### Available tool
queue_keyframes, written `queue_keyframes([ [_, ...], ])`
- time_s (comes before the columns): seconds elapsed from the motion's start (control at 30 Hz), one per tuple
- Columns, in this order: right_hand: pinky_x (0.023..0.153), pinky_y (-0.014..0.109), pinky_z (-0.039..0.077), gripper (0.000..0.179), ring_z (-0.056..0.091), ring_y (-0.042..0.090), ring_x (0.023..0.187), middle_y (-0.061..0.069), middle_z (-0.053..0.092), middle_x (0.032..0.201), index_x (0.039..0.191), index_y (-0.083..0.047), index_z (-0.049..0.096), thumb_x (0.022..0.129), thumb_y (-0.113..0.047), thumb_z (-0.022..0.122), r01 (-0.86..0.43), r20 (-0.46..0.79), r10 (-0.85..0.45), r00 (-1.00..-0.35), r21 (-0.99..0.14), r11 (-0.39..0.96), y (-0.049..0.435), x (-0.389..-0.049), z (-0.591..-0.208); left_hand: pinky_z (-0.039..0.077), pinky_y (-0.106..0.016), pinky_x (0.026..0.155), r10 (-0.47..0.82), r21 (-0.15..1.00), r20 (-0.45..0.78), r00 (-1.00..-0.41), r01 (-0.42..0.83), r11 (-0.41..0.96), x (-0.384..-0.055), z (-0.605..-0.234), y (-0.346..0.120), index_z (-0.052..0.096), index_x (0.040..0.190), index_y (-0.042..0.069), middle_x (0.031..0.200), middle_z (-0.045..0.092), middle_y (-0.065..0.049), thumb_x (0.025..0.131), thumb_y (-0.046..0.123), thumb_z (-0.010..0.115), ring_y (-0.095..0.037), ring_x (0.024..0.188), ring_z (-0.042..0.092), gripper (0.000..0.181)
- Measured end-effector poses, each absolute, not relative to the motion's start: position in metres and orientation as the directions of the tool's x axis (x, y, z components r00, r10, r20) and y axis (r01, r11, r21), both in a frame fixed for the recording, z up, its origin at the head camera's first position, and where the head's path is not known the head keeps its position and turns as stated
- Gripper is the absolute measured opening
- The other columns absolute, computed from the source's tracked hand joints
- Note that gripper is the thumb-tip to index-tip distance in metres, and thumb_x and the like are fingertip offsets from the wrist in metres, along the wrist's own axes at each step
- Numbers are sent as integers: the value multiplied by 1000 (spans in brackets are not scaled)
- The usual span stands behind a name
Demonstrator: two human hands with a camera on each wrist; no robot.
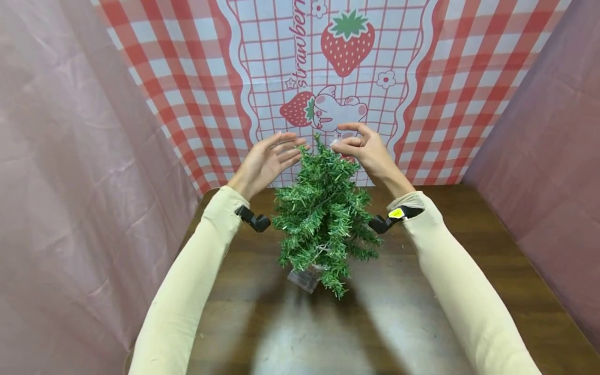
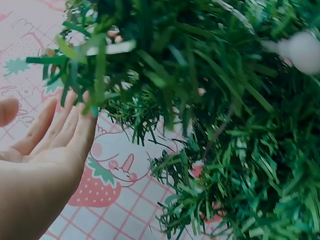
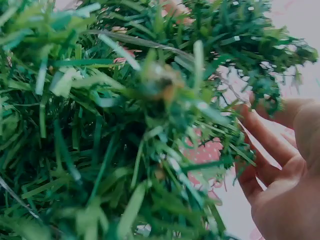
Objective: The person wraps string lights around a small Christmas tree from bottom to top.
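Observation:
A small artificial Christmas tree (image 1: 323, 208) stands on the table, its base (image 1: 303, 280) partly showing under the branches. My left hand (image 1: 274, 159) is at the left of the treetop, fingers extended and palm turned toward the branches, holding nothing. On the other side, my right hand (image 1: 365, 148) pinches a thin wire (image 3: 232, 91) near the treetop, with a small clear bit at its fingertips. That wire runs through the branches in the right wrist view. A blurred whitish round thing (image 2: 304, 52) sits among the needles in the left wrist view.
The brown wooden table (image 1: 384, 312) carries a few tiny scraps. Behind it hangs a red checked cloth (image 1: 469, 78) with strawberry prints. Pink curtains (image 1: 70, 182) close off both sides. Each wrist wears a black camera mount (image 1: 253, 219).

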State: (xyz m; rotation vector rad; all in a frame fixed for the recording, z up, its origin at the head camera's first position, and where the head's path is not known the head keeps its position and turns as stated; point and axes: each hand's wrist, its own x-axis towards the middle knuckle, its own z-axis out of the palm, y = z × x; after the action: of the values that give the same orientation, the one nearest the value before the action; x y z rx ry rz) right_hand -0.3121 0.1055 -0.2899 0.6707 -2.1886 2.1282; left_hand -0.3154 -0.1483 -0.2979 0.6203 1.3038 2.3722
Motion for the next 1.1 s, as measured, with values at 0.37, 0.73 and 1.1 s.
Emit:
queue_keyframes([
  [0.37, 42, 19, 31, 20, 38, 7, 46, 0, 65, 77, 107, -9, 58, 86, -9, 59, -351, 275, -383, -882, -925, 145, 88, -320, -280, 39, -35, 94, 568, 927, 95, -817, -136, -349, -319, -285, -132, 49, 124, 1, 125, 49, -14, 93, 25, 47, -23, 108, 51, 39],
  [0.73, 43, 19, 42, 30, 48, 9, 48, 6, 61, 74, 110, -10, 47, 84, 3, 55, -265, 170, -465, -869, -953, 147, 84, -316, -277, 45, -30, 80, 615, 958, 84, -784, -107, -267, -315, -287, -130, 55, 115, 2, 126, 48, -12, 92, 23, 50, -20, 102, 54, 31],
  [1.1, 55, 21, 40, 22, 51, 11, 69, 3, 60, 90, 107, -7, 57, 87, -16, 58, -330, 222, -379, -898, -910, 249, 92, -310, -277, 37, -19, 54, 505, 934, 163, -848, -32, -355, -303, -297, -120, 55, 111, 4, 108, 52, -6, 85, -8, 44, -9, 59, 38, 31],
])
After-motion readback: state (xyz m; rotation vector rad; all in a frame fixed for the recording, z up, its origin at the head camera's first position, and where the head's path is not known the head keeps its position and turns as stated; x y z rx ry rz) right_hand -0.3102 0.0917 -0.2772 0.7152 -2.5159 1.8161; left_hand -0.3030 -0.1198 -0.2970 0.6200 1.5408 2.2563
